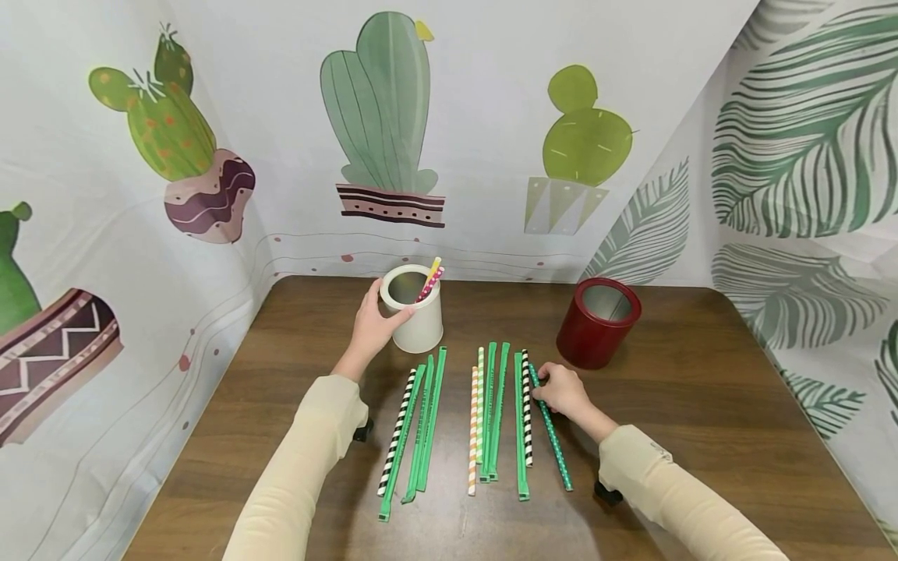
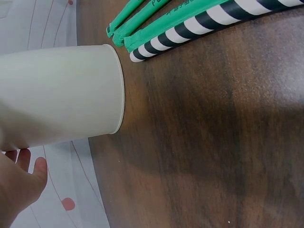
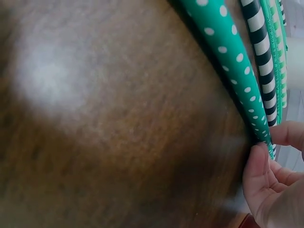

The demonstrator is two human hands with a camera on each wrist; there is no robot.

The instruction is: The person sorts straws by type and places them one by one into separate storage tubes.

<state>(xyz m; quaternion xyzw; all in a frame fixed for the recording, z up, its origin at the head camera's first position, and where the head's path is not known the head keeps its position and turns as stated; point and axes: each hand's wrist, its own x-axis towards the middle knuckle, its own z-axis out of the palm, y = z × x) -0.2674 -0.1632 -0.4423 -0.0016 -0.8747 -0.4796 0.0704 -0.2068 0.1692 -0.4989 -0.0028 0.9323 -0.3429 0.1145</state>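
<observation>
Your right hand (image 1: 564,392) sits a little right of the middle of the head view, low on the brown table (image 1: 701,405). Its fingers pinch the top end of a green straw with white dots (image 1: 551,430). In the right wrist view you can see your fingertips (image 3: 259,166) closed on that straw (image 3: 232,61) near its end. The straw lies flat on the table. Its long side runs from the top of the picture down toward the bottom, and it leans a bit: the far end is by your hand, and the near end points down and to the right.

Just left of it lie a black and white striped straw (image 1: 526,405) and a plain green straw (image 1: 520,428), side by side, both running the same way. More straws lie in rows toward the middle of the picture. Most are green, one more is black and white (image 1: 396,432), and one is orange and white (image 1: 473,428).

Your left hand (image 1: 374,326) is above and left of the middle. It is wrapped around the side of a white cup (image 1: 417,308), with the thumb at the rim. The cup stands up straight, and a yellow straw and a pink straw (image 1: 429,282) stick out of it, leaning to the right. In the left wrist view the cup (image 2: 61,95) fills the upper left.

A red cup (image 1: 598,323) stands upright just above your right hand, near it but not touching.
</observation>
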